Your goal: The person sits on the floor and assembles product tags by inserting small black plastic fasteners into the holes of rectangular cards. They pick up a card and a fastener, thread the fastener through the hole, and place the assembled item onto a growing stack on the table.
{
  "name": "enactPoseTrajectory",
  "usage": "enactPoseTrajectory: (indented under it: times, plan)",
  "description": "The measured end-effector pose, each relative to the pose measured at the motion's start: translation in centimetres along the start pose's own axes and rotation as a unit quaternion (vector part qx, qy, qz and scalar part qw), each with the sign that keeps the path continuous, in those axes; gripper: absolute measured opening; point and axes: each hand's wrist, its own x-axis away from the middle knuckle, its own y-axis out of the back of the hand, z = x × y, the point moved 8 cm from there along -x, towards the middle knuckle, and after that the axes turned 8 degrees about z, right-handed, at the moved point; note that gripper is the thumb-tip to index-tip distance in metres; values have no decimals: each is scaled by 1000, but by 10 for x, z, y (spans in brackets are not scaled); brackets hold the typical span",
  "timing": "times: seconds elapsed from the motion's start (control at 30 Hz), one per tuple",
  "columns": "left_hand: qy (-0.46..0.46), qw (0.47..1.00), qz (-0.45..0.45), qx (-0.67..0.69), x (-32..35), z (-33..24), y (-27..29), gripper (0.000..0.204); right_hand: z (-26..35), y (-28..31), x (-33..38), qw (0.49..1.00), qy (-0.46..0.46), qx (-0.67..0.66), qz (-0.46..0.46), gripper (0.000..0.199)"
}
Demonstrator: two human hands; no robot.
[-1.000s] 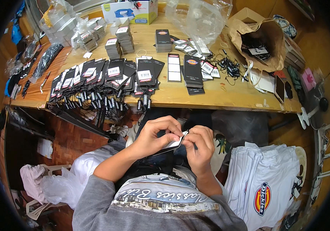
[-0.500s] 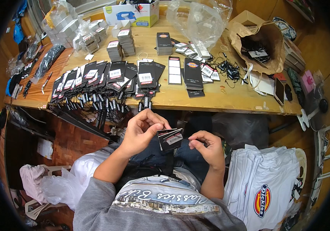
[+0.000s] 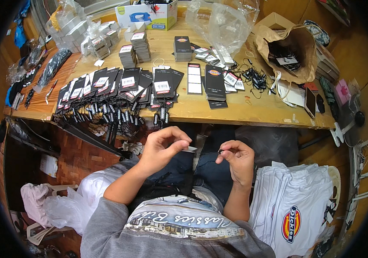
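Observation:
Over my lap, my left hand [image 3: 164, 148] pinches a few hang tags [image 3: 189, 149], which show nearly edge-on as a thin pale sliver. A thin dark string [image 3: 207, 152] runs from them to my right hand [image 3: 237, 161], whose thumb and fingertips are closed on its end. Beyond my hands, on the wooden table [image 3: 278, 117], lies a wide fan of black and white hang tags [image 3: 104, 86] with strings hanging over the front edge. A stack of long black tags [image 3: 215, 81] lies right of it, beside a tangle of black strings [image 3: 255, 78].
Small tag stacks [image 3: 140, 46] stand farther back, near a plastic bag [image 3: 220, 21] and a box [image 3: 146, 16]. A brown paper bag [image 3: 306, 71] sits at the right, with a phone [image 3: 310, 102] in front. Folded white shirts [image 3: 274, 206] are piled at my right side.
The tags in my left hand have turned from showing their faces to nearly edge-on. Both hands have shifted slightly, the right one a little rightward, with the string stretched between them.

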Motion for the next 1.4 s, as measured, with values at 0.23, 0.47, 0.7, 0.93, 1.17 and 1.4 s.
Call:
enactPoseTrajectory:
  times: [0.23, 0.47, 0.7, 0.93, 1.17, 1.4]
  plan:
    - [0, 996, 38, -79, -4, 0, -17, 11, 7, -17, -2, 1000, 0, -22, 5, 15]
    - [58, 998, 33, 8, -2, 8, -27, 19, 15, -30, 1, 993, 36, 113, 2, 14]
    - [37, 994, 60, -79, -2, 3, -28, 25, 22, -35, 1, 976, 64, 210, 7, 12]
    - [48, 993, 104, -8, -2, 9, -34, 34, 26, -44, -2, 964, 90, 241, 67, 12]
    - [42, 992, 110, 48, -4, 15, -35, 43, 21, -47, -2, 977, 74, 182, 78, 11]
    - [-9, 967, 255, -18, -6, 26, -42, 50, 31, -54, -3, 970, 56, 202, 124, 13]
